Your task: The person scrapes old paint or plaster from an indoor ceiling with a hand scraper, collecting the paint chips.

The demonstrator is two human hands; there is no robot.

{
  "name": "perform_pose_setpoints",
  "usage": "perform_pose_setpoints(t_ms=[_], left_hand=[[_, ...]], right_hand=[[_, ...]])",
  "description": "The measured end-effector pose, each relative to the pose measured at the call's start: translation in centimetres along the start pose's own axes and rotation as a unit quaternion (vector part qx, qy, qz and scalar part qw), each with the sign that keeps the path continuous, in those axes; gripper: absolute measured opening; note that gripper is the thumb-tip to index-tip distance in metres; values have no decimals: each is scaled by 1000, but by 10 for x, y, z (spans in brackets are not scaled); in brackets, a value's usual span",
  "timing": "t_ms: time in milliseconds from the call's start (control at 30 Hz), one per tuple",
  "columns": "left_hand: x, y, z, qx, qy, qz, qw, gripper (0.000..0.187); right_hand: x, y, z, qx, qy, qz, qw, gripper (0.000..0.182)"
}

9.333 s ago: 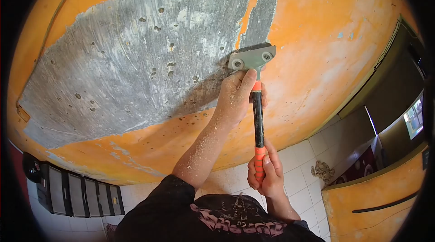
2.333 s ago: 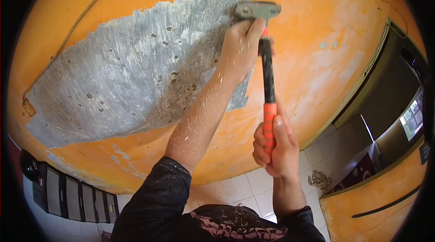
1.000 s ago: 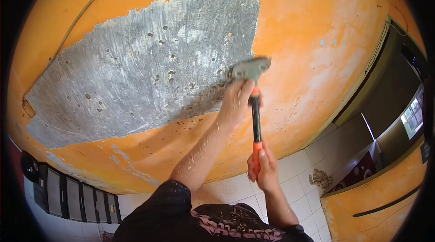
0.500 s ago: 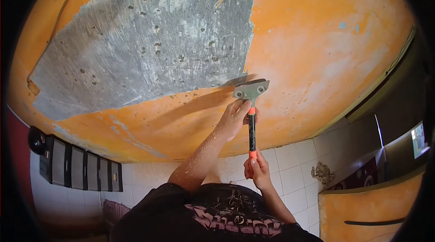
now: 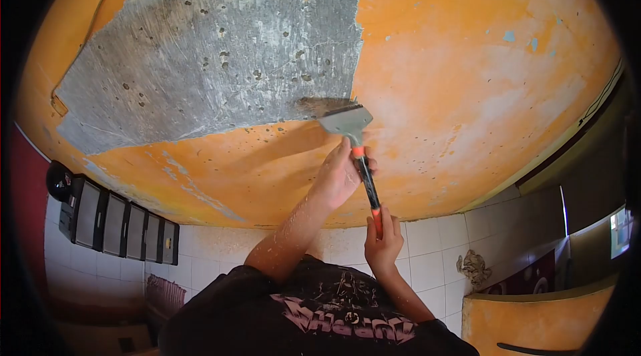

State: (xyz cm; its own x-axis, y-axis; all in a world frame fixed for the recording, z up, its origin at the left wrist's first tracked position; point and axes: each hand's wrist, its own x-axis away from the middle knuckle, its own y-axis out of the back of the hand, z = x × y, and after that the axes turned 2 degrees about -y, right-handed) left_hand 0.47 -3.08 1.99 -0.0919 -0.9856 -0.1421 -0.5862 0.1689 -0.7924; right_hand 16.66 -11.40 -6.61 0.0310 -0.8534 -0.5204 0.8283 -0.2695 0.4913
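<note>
A wide-bladed scraper [image 5: 368,179] with a black and orange handle leans to the left, its blade against the wall at the lower right corner of a grey bare patch [image 5: 234,49]. Orange paint [image 5: 454,89] surrounds that patch. My left hand [image 5: 339,174] grips the handle's upper end just below the metal head. Around the orange lower end of the handle my right hand [image 5: 384,241] is closed. Pale flakes dot my left forearm.
A black drawer unit [image 5: 123,219] stands at the left on the tiled floor [image 5: 427,269], with a round black object [image 5: 59,180] by it. At the right are a crumpled cloth [image 5: 473,266] and a low orange wall [image 5: 534,322]. A cable runs up the upper left.
The scraper's head has moved left and slightly up, and its handle now tilts instead of standing straight. Both hands have shifted with it, and the view has moved a little.
</note>
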Motion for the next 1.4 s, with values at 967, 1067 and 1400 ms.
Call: perform_pose_setpoints(t_ms=[967, 1067, 1400], left_hand=[[-16, 30, -20, -19, 4, -19, 1000, 51], [-21, 18, -30, -46, -6, -11, 999, 49], [-25, 15, -29, -35, -7, 2, 999, 46]], right_hand=[[-8, -32, -5, -238, -96, 168, 952, 54], [0, -29, -3, -228, -100, 183, 951, 55], [-22, -19, 15, -262, -124, 168, 942, 52]])
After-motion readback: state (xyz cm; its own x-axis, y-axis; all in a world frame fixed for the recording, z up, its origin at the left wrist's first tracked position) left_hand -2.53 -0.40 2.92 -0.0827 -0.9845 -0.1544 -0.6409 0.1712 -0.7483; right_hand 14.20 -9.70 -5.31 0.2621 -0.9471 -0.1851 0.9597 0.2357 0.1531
